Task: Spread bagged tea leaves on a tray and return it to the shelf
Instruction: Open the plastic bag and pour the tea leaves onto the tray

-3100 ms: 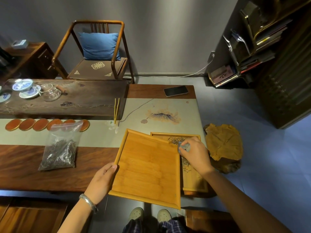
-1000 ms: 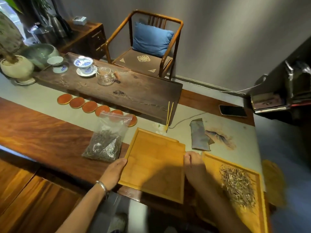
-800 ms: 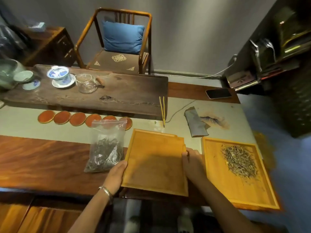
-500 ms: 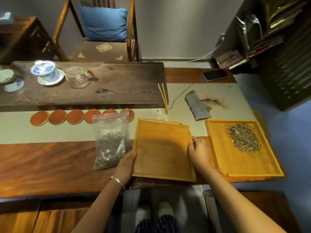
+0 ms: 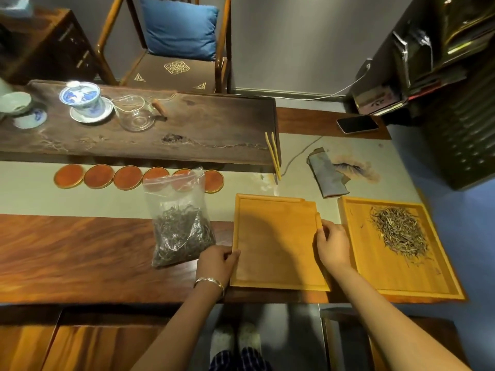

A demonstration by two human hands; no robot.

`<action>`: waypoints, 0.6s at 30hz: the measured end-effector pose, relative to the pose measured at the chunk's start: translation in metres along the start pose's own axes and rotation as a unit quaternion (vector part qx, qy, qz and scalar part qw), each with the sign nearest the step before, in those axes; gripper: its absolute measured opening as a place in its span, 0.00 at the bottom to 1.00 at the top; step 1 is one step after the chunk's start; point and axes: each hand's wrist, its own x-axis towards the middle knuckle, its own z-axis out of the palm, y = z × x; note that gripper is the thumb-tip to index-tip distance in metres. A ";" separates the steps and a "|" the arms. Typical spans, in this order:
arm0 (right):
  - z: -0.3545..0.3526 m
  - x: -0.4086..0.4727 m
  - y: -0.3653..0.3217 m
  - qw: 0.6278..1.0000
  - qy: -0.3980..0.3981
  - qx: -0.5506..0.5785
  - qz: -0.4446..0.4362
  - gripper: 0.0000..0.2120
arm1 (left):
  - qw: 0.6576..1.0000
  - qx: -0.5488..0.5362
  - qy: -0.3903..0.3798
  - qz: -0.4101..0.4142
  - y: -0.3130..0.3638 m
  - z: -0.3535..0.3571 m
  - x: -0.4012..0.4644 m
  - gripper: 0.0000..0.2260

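While we look down across the frame, the long table (image 5: 80, 253) fills most of it, with a dark board (image 5: 187, 135) raised along the upper left. At centre we hold the empty tray (image 5: 276, 242) flat on the table, its near edge close to the table's front edge. A second tray (image 5: 428, 277) lies just beside it at right, already carrying a loose heap of leaves (image 5: 399, 231).

Left of centre the bag (image 5: 179, 223) of tea leans just beside the empty tray, its top over a row of coasters (image 5: 99, 176).

Our left hand (image 5: 217, 263) curls lightly over the tray's left rim, fingers partly closed on it. Our right hand (image 5: 332, 245) pinches the right rim between thumb and bent fingers.

We judge the tray stiff and light, best taken by opposite rims and kept level once loaded. The bag looks soft and slippery, and its contents will likely shift; we would grip it near the seal and by a bottom corner to pour. The dry leaves seem brittle, so we would spread them gently.
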 end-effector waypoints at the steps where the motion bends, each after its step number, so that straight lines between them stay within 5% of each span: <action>1: 0.001 0.000 0.002 1.000 0.000 -0.002 -0.001 0.13 | 1.000 0.003 0.005 -0.005 0.001 0.000 -0.001 0.12; 10: 0.000 -0.001 -0.001 0.999 -0.004 -0.036 0.004 0.15 | 0.999 0.024 0.036 -0.011 0.003 -0.004 -0.007 0.13; 18: 0.010 0.010 -0.110 0.985 -0.062 -0.001 -0.158 0.15 | 0.969 -0.053 0.235 -0.046 -0.036 -0.100 0.000 0.14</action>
